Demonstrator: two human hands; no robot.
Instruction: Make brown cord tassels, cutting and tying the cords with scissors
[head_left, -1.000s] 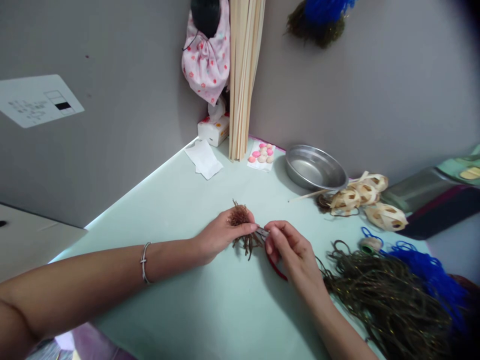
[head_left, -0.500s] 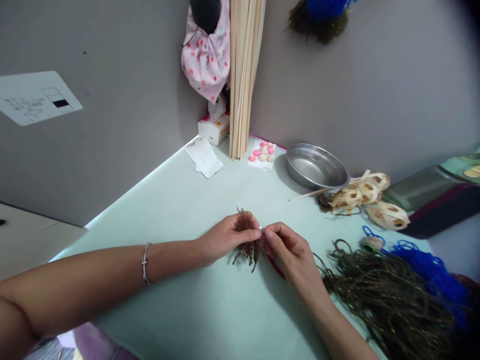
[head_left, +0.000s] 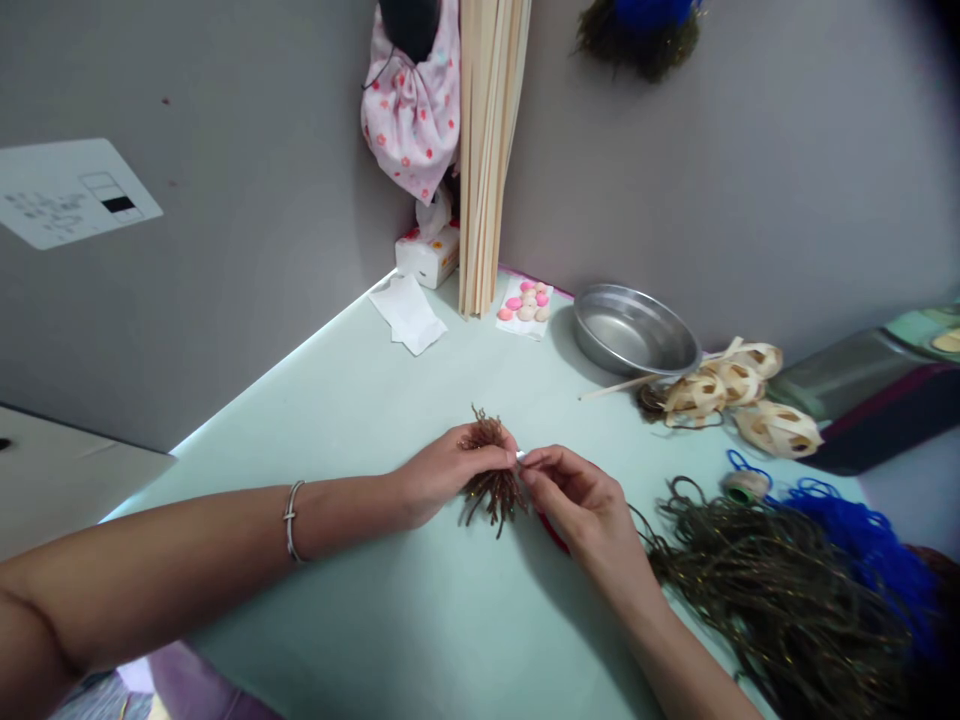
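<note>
In the head view, my left hand (head_left: 439, 475) is closed around a brown yarn tassel (head_left: 493, 492), whose strands fan out above and below the thumb. My right hand (head_left: 589, 500) meets it from the right, thumb and forefinger pinched together. Between the fingertips of both hands shows a small white piece (head_left: 520, 456), too small to name. A curved red item (head_left: 553, 532) shows below my right fingers; most of it is hidden by the hand.
Dark green yarn (head_left: 780, 590) and blue yarn (head_left: 855, 530) lie at the right. Behind stand a metal bowl (head_left: 634, 335), several woven pale balls (head_left: 776, 428), pink and cream pieces (head_left: 527, 300) on paper, wooden strips (head_left: 484, 170) and a tissue box (head_left: 427, 258).
Both hands stay together at nearly the same spot. The tassel has tilted slightly, and the white piece between the fingertips shows a little more.
</note>
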